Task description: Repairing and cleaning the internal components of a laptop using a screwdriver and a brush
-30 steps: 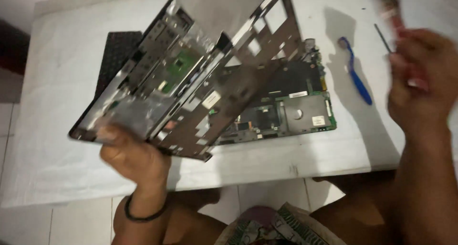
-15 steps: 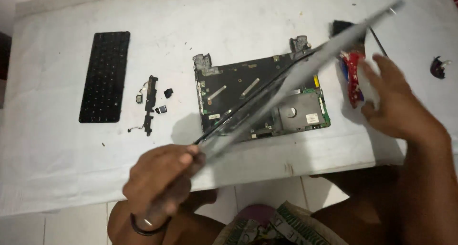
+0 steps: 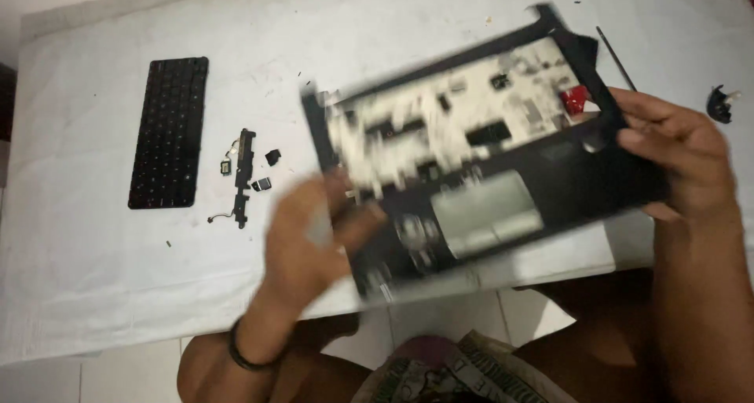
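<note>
- Laptop cover (image 3: 503, 159) hangs above the tabletop's (image 3: 94, 293) near edge, long axis running left-right, right end tilted away.
- Left hand (image 3: 306, 242) pinches its left edge; right hand (image 3: 675, 155) clasps its right.
- Keyboard (image 3: 169, 132) lies far left.

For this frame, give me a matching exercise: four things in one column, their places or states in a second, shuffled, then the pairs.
Things:
1. black keyboard
2. laptop top cover
3. thin black rod
4. small black strip part with wires

Places or states:
A. lying on the white table just right of the keyboard
B. held up, blurred, between left hand and right hand
C. flat at the table's left
D. at the table's far right, above the right hand

Pairs: 1-C, 2-B, 3-D, 4-A
</note>
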